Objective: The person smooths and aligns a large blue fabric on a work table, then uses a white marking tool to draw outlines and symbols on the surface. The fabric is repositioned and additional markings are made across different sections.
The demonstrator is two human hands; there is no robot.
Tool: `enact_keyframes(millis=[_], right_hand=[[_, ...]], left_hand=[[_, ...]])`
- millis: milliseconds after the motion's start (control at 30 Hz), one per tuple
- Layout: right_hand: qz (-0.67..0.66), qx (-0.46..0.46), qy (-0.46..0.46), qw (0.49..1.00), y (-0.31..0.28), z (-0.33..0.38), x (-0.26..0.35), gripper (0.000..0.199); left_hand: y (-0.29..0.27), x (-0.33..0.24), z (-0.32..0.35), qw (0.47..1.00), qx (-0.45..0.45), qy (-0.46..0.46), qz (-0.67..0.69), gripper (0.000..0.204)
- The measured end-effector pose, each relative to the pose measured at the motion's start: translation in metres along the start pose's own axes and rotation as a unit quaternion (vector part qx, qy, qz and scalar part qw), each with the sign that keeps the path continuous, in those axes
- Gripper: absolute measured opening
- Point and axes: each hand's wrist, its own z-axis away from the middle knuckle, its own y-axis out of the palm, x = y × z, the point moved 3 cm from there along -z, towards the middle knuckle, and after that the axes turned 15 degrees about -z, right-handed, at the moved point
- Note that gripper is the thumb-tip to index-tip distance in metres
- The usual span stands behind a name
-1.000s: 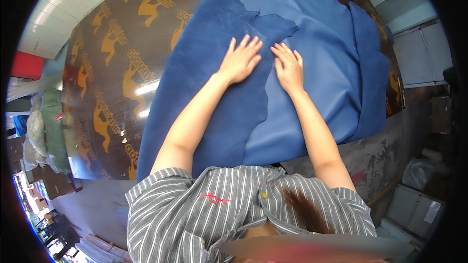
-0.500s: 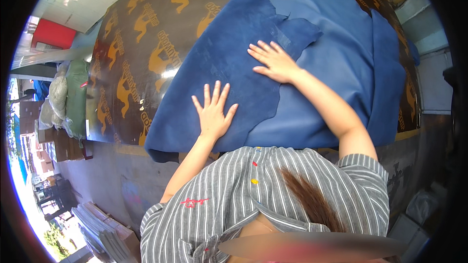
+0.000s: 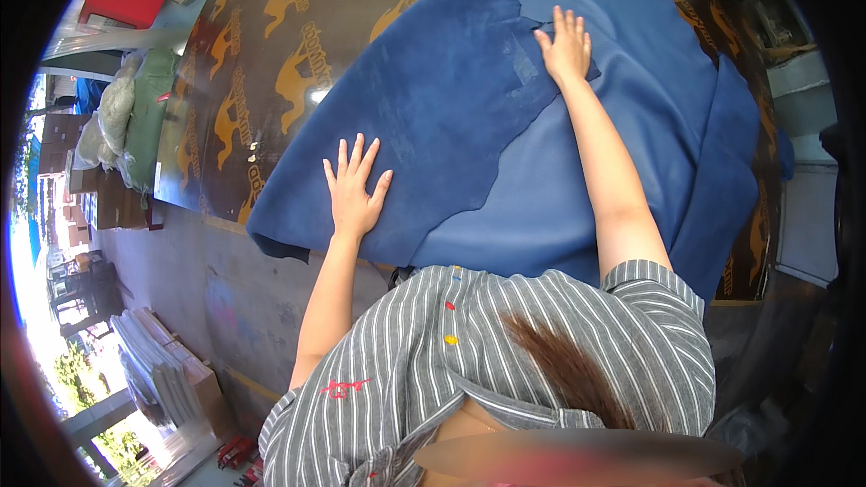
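Observation:
A large blue leather hide [image 3: 469,117] lies across a brown printed board, its left part folded over so the duller, suede-like underside faces up. The smoother, shinier side shows to the right of a ragged edge. My left hand [image 3: 356,194] rests flat on the folded part near its left side, fingers spread. Farther off and to the right, my right hand [image 3: 568,50] lies with fingers stretched out at the ragged edge of the fold, near a lighter patch. Neither hand grips anything.
The brown board [image 3: 271,45] with camel-like prints shows left of the hide. Green and pale sacks [image 3: 135,117] stand beyond its left edge, with a red box [image 3: 117,0] behind. Flat stacked sheets [image 3: 162,365] lean at lower left. A pale cabinet [image 3: 807,216] stands at the right.
My right hand has moved away from me and to the right, onto the fold's ragged edge. My left hand has shifted slightly left. The view has also shifted a little.

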Motion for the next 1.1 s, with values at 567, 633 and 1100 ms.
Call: enact_keyframes(millis=[567,633,1100], right_hand=[[-0.16,-0.058,-0.016,0.985,-0.107,0.048,-0.016,0.022],[-0.175,-0.043,-0.162,0.97,-0.101,0.041,0.012,0.018],[-0.154,0.28,-0.117,0.94,-0.034,-0.007,0.05,0.018]], left_hand=[[0.038,-0.135,-0.192,0.981,-0.029,0.116,0.151,0.058],[0.048,-0.152,-0.21,0.984,-0.019,0.126,0.127,0.067],[0.06,-0.148,-0.213,0.985,0.029,0.13,0.113,0.099]])
